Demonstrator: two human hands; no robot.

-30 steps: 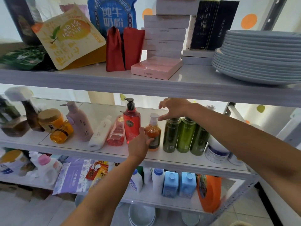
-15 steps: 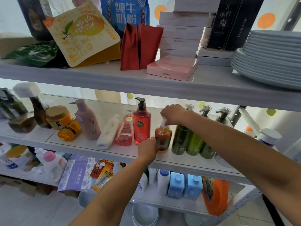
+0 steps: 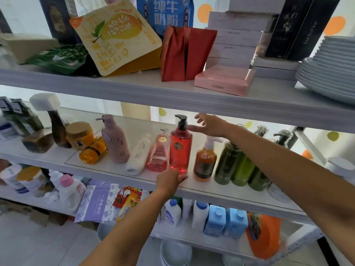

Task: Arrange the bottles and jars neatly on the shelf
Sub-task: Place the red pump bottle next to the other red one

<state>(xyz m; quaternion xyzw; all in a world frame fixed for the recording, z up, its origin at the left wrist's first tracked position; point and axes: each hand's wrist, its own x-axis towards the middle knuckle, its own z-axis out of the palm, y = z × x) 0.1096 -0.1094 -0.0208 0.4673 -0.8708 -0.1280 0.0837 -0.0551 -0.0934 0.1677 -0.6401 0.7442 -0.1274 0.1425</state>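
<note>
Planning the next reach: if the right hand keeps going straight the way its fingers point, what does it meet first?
The right hand is open, fingers pointing left at the black pump top of the red pump bottle. That pump would likely be met first; the fingertips look just short of it, though depth is hard to judge.

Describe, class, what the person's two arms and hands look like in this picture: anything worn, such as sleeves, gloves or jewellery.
Both forearms are bare as far as the frame shows, with no sleeve in view. The left hand and the right hand wear no gloves. No watch, bracelet or ring can be seen on either.
</note>
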